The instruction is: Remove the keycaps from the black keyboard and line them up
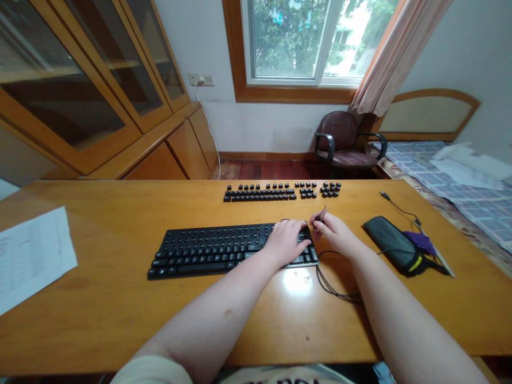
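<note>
A black keyboard (208, 256) lies crosswise on a wooden desk (120, 325) in front of the seated person, its upper rows looking stripped of their caps while the lower rows mostly keep theirs. The left hand (286, 242) rests across the keyboard's right part, thumb and forefinger parted, grasping nothing visible. Just beyond the keyboard's right end, the right hand (334, 230) pinches a small thin tool (325, 209); something dark shows at the fingertips, too small to identify. Beyond the keyboard, loose keycaps (262, 198) stand in neat rows. To its right lie a looped cable (332, 290) and, farther off, a dark pouch (380, 234); well to its left are paper sheets (34, 261). The step in hand appears to be lifting caps off the keyboard's right-hand block; the next move probably calls for the left hand to steady the keyboard while the tool hooks a cap squarely.
</note>
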`<move>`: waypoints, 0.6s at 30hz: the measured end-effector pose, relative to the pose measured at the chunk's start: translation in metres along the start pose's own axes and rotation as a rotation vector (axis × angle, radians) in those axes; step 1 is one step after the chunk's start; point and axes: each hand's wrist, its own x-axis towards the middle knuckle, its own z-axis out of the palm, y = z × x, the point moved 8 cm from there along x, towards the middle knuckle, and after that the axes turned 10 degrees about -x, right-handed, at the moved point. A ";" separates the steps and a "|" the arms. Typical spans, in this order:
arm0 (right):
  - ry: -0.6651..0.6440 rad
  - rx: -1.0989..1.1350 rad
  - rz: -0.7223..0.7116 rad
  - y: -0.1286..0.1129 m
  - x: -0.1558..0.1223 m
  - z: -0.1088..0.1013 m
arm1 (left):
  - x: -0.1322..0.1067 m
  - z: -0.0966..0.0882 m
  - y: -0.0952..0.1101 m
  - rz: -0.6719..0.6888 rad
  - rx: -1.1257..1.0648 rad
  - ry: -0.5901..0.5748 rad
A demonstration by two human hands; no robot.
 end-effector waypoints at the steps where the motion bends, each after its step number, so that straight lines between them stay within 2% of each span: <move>1: -0.013 -0.007 -0.004 0.000 -0.001 0.001 | 0.000 0.000 0.000 0.003 0.004 -0.002; 9: 0.039 -0.368 -0.117 -0.019 -0.006 -0.005 | -0.001 0.002 0.006 0.024 0.066 -0.041; 14: 0.078 -0.488 -0.026 -0.015 -0.007 -0.006 | 0.000 0.009 0.008 -0.058 0.154 -0.076; 18: 0.074 -0.456 -0.002 -0.010 -0.007 -0.002 | 0.002 0.012 0.006 -0.105 0.168 -0.028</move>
